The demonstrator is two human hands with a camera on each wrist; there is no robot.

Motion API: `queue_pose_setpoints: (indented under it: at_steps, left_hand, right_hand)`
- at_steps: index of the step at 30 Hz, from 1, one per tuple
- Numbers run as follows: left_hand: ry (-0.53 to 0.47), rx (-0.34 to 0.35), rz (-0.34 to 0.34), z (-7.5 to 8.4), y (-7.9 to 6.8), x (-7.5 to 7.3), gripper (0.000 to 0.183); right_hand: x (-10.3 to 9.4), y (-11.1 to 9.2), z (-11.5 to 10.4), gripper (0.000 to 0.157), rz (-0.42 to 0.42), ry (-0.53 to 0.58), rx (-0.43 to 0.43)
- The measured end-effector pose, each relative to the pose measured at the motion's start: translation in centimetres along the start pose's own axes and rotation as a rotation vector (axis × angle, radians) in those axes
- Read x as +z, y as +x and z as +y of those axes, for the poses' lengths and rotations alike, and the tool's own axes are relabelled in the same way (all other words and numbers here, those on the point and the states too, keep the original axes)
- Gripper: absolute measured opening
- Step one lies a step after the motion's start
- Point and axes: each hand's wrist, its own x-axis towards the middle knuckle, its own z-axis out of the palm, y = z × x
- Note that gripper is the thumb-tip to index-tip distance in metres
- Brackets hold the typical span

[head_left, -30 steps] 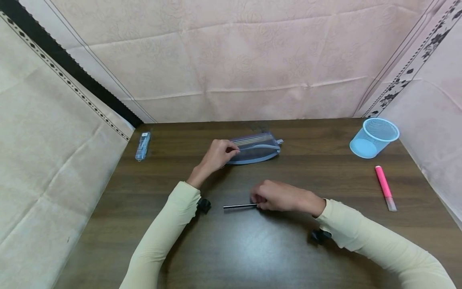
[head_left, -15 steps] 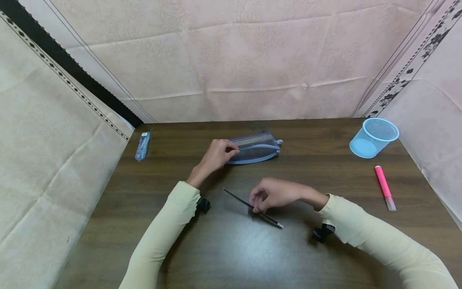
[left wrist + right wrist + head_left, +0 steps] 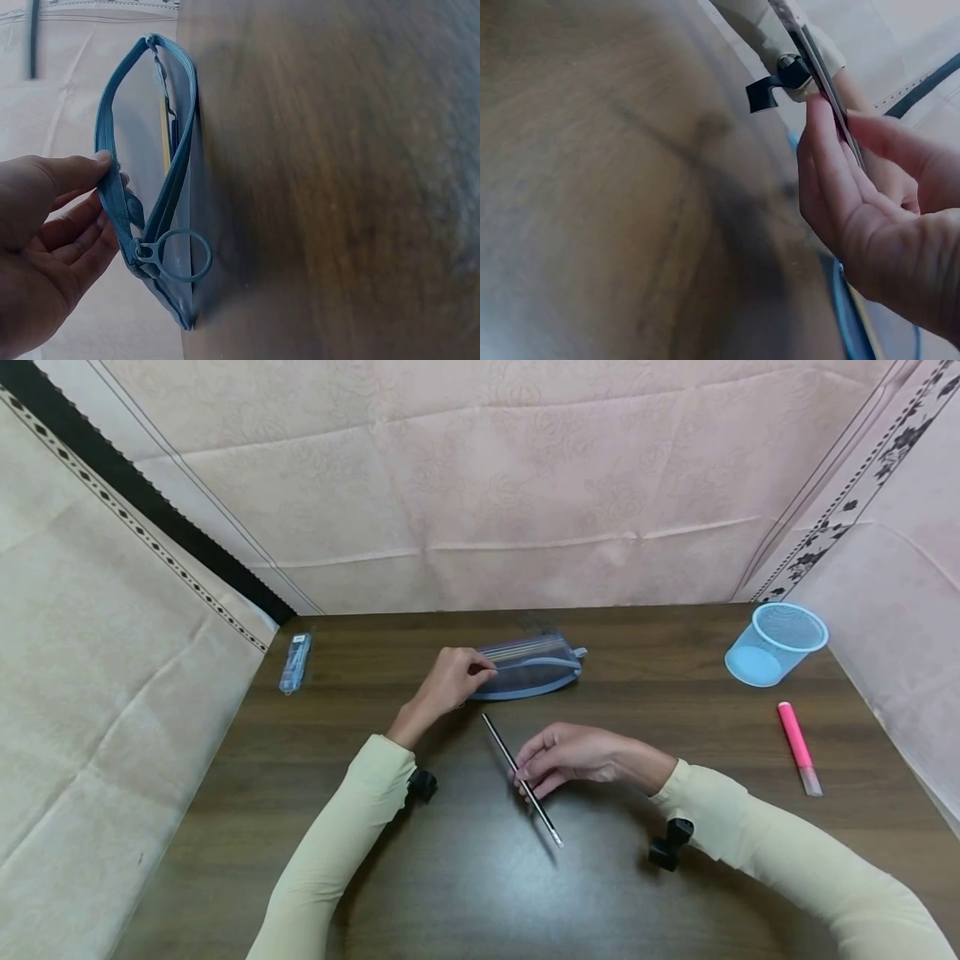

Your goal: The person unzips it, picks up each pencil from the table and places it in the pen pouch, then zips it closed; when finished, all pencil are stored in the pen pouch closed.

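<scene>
My left hand (image 3: 453,678) pinches the zip edge of a translucent blue pencil case (image 3: 536,677) near the back of the table. In the left wrist view the mouth of the case (image 3: 142,150) gapes, with a ring pull (image 3: 184,255) at the near end and a yellow pencil (image 3: 165,135) inside. Between thumb and fingertips, my right hand (image 3: 577,756) holds a slim black pencil (image 3: 542,814) with a pale end, raised over the table and slanting. Its pale end points toward me and its other end toward the case.
A pink marker (image 3: 797,739) lies at the right, below a tilted light-blue mesh cup (image 3: 776,647). At the back left rests a small clear-blue packet-like item (image 3: 296,662). Pale cloth (image 3: 480,510) hangs behind the wooden table (image 3: 337,710).
My right hand has lifted the black pencil off the table and turned it from lying sideways to pointing toward the case. My left hand stays on the case.
</scene>
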Motion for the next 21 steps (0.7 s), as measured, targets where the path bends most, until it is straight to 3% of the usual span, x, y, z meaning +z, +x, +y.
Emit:
queue_pose_setpoints:
  at_steps: [4, 10, 16, 21]
  left_hand:
    - [0.002, 0.0, -0.007, 0.0, 0.0, 0.0, 0.015]
    - [0.001, 0.012, -0.006, -0.1, 0.0, 0.1, 0.015]
    - [0.001, 0.018, -0.003, -0.1, 0.2, 0.2, 0.015]
    - [0.001, 0.018, -0.003, -0.1, 0.2, 0.3, 0.015]
  right_hand:
    - [-0.5, 0.7, 0.1, 0.02, 0.074, 0.166, 0.014]
    - [-1.2, 1.9, -0.4, 0.017, 0.293, 0.42, -0.029]
    - [-1.9, 3.6, -0.9, 0.037, 0.445, 0.575, -0.126]
    - [-2.2, 5.1, -1.6, 0.025, 0.571, 0.662, -0.209]
